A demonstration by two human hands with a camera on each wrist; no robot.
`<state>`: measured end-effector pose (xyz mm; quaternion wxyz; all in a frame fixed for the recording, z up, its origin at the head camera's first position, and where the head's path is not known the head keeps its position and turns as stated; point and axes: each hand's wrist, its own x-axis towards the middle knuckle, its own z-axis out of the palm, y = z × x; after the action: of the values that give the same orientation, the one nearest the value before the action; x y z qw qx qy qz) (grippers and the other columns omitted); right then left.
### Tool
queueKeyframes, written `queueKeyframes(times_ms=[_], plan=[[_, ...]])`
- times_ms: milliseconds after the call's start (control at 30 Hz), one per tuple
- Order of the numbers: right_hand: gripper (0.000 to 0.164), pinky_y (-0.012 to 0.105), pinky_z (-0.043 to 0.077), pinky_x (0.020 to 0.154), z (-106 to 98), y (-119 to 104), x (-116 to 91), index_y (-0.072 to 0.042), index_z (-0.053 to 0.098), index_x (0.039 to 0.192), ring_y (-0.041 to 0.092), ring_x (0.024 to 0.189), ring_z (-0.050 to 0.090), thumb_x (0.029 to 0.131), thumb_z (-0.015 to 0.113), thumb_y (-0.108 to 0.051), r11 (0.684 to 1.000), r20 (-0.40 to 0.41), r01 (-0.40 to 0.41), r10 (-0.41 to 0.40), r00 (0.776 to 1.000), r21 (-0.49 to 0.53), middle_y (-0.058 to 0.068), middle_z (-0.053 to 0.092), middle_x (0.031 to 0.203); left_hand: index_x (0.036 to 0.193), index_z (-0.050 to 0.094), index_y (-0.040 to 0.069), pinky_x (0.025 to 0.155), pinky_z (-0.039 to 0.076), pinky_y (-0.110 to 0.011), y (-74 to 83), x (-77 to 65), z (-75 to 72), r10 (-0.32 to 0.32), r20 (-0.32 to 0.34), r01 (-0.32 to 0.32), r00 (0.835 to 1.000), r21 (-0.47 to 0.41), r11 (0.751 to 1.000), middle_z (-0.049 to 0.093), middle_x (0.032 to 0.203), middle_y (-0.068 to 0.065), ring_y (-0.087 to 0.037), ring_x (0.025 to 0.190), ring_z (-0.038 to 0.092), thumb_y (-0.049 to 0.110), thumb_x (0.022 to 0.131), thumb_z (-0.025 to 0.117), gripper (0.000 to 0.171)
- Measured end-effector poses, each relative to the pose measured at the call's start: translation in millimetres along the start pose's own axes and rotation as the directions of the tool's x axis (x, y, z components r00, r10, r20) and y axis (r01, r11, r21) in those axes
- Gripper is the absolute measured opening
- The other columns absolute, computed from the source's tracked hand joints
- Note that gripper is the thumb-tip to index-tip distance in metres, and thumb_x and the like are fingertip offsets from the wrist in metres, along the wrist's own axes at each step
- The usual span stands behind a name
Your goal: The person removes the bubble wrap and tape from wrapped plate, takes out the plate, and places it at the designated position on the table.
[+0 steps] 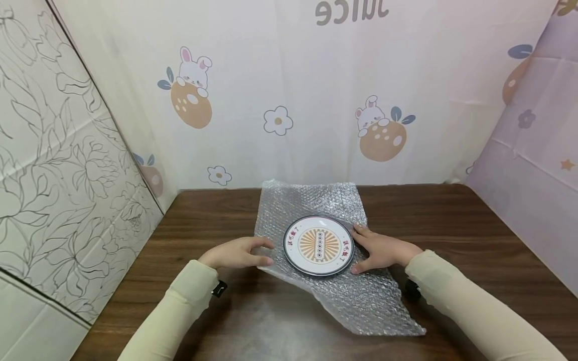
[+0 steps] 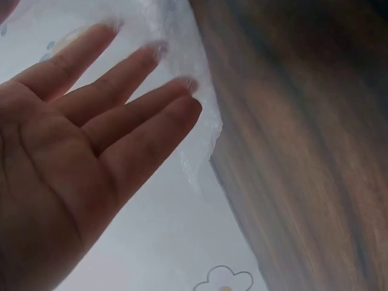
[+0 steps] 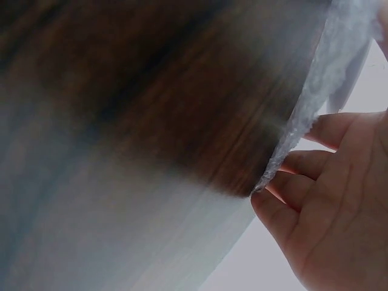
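Observation:
A round white plate (image 1: 319, 265) with a dark rim, an orange sunburst and red characters lies face up on a sheet of bubble wrap (image 1: 375, 306). At the wrap's left edge is my left hand (image 1: 239, 252), its thumb and fingers apart, with a gap between it and the plate. The left wrist view shows that hand's fingers (image 2: 139, 133) nearly straight, fingertips at the wrap. My right hand (image 1: 384, 249) lies over the wrap on the plate's right, fingers spread and tips close to the rim. Whether they touch the plate I cannot tell.
The dark wooden table (image 1: 217, 215) carries the wrap, whose near right corner reaches toward the front. Behind stands a white curtain (image 1: 316, 150) with rabbit and flower prints. A panel with line-drawn flowers (image 1: 67, 150) closes the left side.

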<state>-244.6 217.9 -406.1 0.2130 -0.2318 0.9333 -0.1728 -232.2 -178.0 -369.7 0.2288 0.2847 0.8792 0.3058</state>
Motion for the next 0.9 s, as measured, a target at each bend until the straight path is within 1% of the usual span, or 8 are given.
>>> queueKeyframes(times_ms=[133, 267, 367, 500, 600, 700, 800, 900], plan=[[0.115, 0.064, 0.026, 0.113, 0.6, 0.9, -0.2, 0.003, 0.018, 0.154, 0.049, 0.148, 0.01, 0.077, 0.072, -0.063, 1.0, 0.001, -0.003, 0.003, 1.0, -0.003, 0.026, 0.003, 0.163, 0.144, 0.045, 0.006, 0.113, 0.037, -0.05, 3.2, -2.9, 8.2, 0.007, 0.0, -0.007, 1.0, 0.056, 0.998, 0.049, 0.147, -0.008, -0.028, 0.138, 0.044, 0.045, 0.091, 0.066, 0.069], [0.116, 0.064, 0.026, 0.113, 0.8, 1.1, 0.4, 0.003, 0.018, 0.155, 0.049, 0.148, 0.01, 0.077, 0.072, -0.064, 1.0, 0.004, -0.009, 0.01, 1.0, -0.004, 0.025, 0.003, 0.163, 0.149, 0.038, 0.003, 0.119, 0.027, -0.053, 6.3, -4.8, 16.2, -0.001, 0.013, 0.0, 1.0, 0.073, 0.997, 0.035, 0.156, -0.016, -0.034, 0.148, 0.027, 0.043, 0.089, 0.069, 0.078], [0.116, 0.064, 0.026, 0.114, 0.8, 1.0, 1.1, 0.002, 0.018, 0.155, 0.049, 0.148, 0.009, 0.077, 0.072, -0.064, 1.0, 0.004, -0.009, 0.009, 1.0, -0.006, 0.025, 0.002, 0.163, 0.15, 0.037, 0.002, 0.12, 0.022, -0.056, 7.2, -4.2, 23.0, -0.015, 0.022, 0.012, 1.0, 0.106, 0.994, 0.026, 0.16, -0.02, -0.04, 0.15, 0.018, 0.044, 0.087, 0.072, 0.083], [0.116, 0.064, 0.026, 0.114, 0.5, 0.5, 1.5, 0.002, 0.018, 0.155, 0.048, 0.148, 0.009, 0.077, 0.071, -0.065, 1.0, 0.005, -0.004, 0.004, 1.0, -0.015, 0.025, 0.002, 0.163, 0.153, 0.031, 0.003, 0.12, 0.018, -0.058, 6.7, -2.6, 32.4, -0.045, 0.022, 0.041, 0.999, 0.173, 0.984, 0.02, 0.162, -0.021, -0.044, 0.15, 0.01, 0.05, 0.083, 0.073, 0.094], [0.116, 0.063, 0.026, 0.114, -0.1, -0.1, 1.7, 0.002, 0.018, 0.155, 0.048, 0.148, 0.009, 0.077, 0.071, -0.065, 1.0, 0.008, -0.006, 0.006, 1.0, -0.022, 0.025, 0.002, 0.163, 0.155, 0.023, 0.003, 0.122, 0.014, -0.056, 6.0, -0.7, 38.7, -0.071, -0.001, 0.069, 0.997, 0.239, 0.969, 0.014, 0.163, -0.021, -0.045, 0.15, 0.005, 0.056, 0.082, 0.072, 0.103], [0.115, 0.063, 0.026, 0.114, -1.3, -1.4, 1.6, 0.002, 0.018, 0.155, 0.048, 0.148, 0.009, 0.077, 0.071, -0.064, 1.0, 0.012, -0.014, 0.014, 1.0, -0.018, 0.025, 0.002, 0.163, 0.156, 0.017, 0.002, 0.123, 0.013, -0.054, 6.5, 2.5, 44.1, -0.095, -0.033, 0.101, 0.995, 0.313, 0.944, 0.011, 0.163, -0.021, -0.043, 0.151, 0.004, 0.061, 0.08, 0.07, 0.11], [0.115, 0.063, 0.025, 0.114, -2.3, -3.2, 0.9, 0.003, 0.019, 0.154, 0.048, 0.148, 0.009, 0.077, 0.072, -0.063, 1.0, 0.015, -0.021, 0.022, 1.0, -0.016, 0.026, 0.002, 0.163, 0.156, 0.016, 0.0, 0.122, 0.015, -0.056, 9.0, 5.6, 48.5, -0.113, -0.048, 0.122, 0.992, 0.373, 0.92, 0.01, 0.163, -0.022, -0.044, 0.151, 0.004, 0.065, 0.077, 0.07, 0.116], [0.114, 0.064, 0.025, 0.114, -2.7, -5.1, -0.2, 0.004, 0.019, 0.154, 0.049, 0.148, 0.009, 0.078, 0.072, -0.062, 1.0, 0.02, -0.023, 0.023, 1.0, -0.012, 0.026, 0.002, 0.163, 0.155, 0.016, -0.001, 0.121, 0.016, -0.056, 10.9, 8.2, 52.3, -0.13, -0.042, 0.136, 0.991, 0.415, 0.899, 0.009, 0.163, -0.022, -0.044, 0.15, 0.004, 0.068, 0.075, 0.07, 0.119]])
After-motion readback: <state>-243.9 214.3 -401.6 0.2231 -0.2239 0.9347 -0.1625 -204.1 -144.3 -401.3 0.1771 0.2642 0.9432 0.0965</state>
